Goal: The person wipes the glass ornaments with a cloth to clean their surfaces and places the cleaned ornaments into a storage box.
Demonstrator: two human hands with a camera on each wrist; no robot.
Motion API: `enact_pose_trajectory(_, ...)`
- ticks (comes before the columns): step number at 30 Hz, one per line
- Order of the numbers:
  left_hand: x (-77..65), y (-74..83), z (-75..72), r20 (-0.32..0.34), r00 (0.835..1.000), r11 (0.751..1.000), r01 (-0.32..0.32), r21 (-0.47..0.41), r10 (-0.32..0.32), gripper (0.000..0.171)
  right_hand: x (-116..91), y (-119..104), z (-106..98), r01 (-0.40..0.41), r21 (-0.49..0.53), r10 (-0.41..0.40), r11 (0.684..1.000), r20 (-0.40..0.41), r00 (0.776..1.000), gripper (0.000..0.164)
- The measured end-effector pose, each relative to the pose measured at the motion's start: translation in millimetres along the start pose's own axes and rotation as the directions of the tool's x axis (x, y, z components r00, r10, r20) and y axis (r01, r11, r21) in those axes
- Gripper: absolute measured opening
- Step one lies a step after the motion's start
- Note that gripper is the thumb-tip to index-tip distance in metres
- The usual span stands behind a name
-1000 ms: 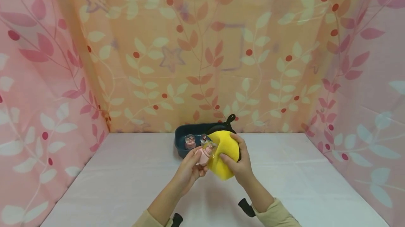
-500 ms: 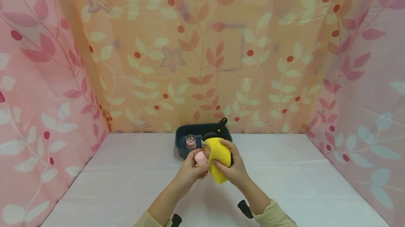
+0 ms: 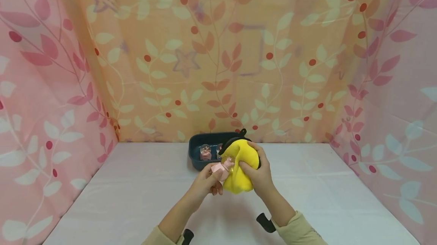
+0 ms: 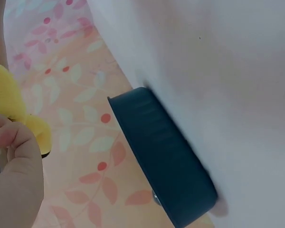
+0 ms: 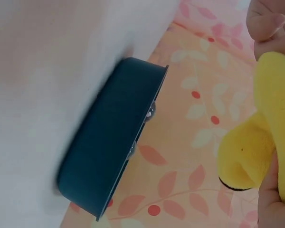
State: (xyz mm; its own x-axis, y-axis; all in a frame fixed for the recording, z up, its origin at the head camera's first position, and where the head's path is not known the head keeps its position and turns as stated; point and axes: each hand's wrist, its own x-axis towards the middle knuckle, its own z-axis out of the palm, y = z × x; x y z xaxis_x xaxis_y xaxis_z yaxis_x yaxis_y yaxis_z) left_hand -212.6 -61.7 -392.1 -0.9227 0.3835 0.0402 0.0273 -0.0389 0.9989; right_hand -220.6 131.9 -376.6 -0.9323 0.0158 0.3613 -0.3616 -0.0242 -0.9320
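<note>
My left hand (image 3: 202, 185) grips the pink base of a small snow globe (image 3: 220, 171), its clear dome turned to the right. My right hand (image 3: 262, 173) holds a yellow plush cloth (image 3: 240, 180) with black trim and a black loop, bunched between thumb and fingers. A fold of the cloth (image 5: 244, 154) lies against the dome and partly covers it. In the left wrist view my left hand (image 4: 21, 166) appears at the left edge; the globe is hidden there.
Behind the hands stands a dark teal tray (image 3: 193, 158). A pink snow globe (image 3: 205, 152) sits inside it, and another globe (image 3: 219, 150) is partly covered by the cloth. The white table (image 3: 136, 184) ends at a leaf-patterned curtain (image 3: 218, 66).
The cloth moved left over the snow globe, then back to the right. The globe turned in my left hand, and its dome shows again. The tray stays put.
</note>
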Motion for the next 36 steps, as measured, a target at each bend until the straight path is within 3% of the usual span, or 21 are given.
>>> enact_pose_trajectory(6, -0.2, -0.1, -1.0, 0.077, 0.996, 0.999, -0.037, -0.003, 0.037, 0.058, 2, 4, 1, -0.111, 0.178, 0.114, 0.978, -0.008, 0.993, 0.060)
enact_pose_trajectory(10, -1.5, -1.2, -2.2, 0.084, 0.996, 0.999, -0.022, -0.031, 0.025, 0.060, 1, 7, 2, -0.183, 0.214, 0.186, 0.960, 0.004, 0.983, 0.060)
enact_pose_trajectory(13, -2.1, -1.4, -2.0, 0.067, 0.998, 0.998, 0.000, -0.065, 0.004, 0.060, 1, 8, 1, -0.193, 0.218, 0.200, 0.957, -0.009, 0.980, 0.060)
enact_pose_trajectory(16, -1.5, -0.6, -0.9, 0.045, 0.999, 0.991, 0.005, -0.130, 0.001, 0.058, 0, 7, 0, -0.132, 0.212, 0.144, 0.968, -0.041, 0.989, 0.058)
enact_pose_trajectory(20, -0.7, 1.2, -0.1, 0.020, 1.000, 0.973, -0.003, -0.231, 0.007, 0.051, -5, 5, -1, 0.055, 0.104, -0.052, 0.993, -0.037, 0.998, 0.060)
enact_pose_trajectory(23, -0.7, 2.7, 0.1, 0.028, 1.000, 0.958, -0.005, -0.287, 0.014, 0.046, -9, 6, 0, 0.230, -0.040, -0.229, 0.972, 0.039, 0.973, 0.060)
enact_pose_trajectory(25, -0.8, 3.3, 0.4, 0.049, 0.999, 0.950, -0.004, -0.311, 0.020, 0.044, -11, 7, 1, 0.307, -0.115, -0.297, 0.945, 0.100, 0.950, 0.061)
enact_pose_trajectory(28, -1.1, 4.1, 1.6, 0.082, 0.996, 0.938, 0.008, -0.347, 0.022, 0.044, -12, 11, 2, 0.334, -0.140, -0.310, 0.932, 0.168, 0.936, 0.062)
enact_pose_trajectory(33, -0.7, 2.4, 2.5, 0.094, 0.995, 0.928, 0.008, -0.373, 0.030, 0.044, -10, 16, 3, 0.278, -0.143, -0.251, 0.950, 0.184, 0.950, 0.065)
enact_pose_trajectory(36, 0.0, 0.5, 2.6, 0.069, 0.997, 0.937, 0.004, -0.349, 0.021, 0.045, -10, 18, 5, 0.255, -0.163, -0.230, 0.953, 0.156, 0.961, 0.065)
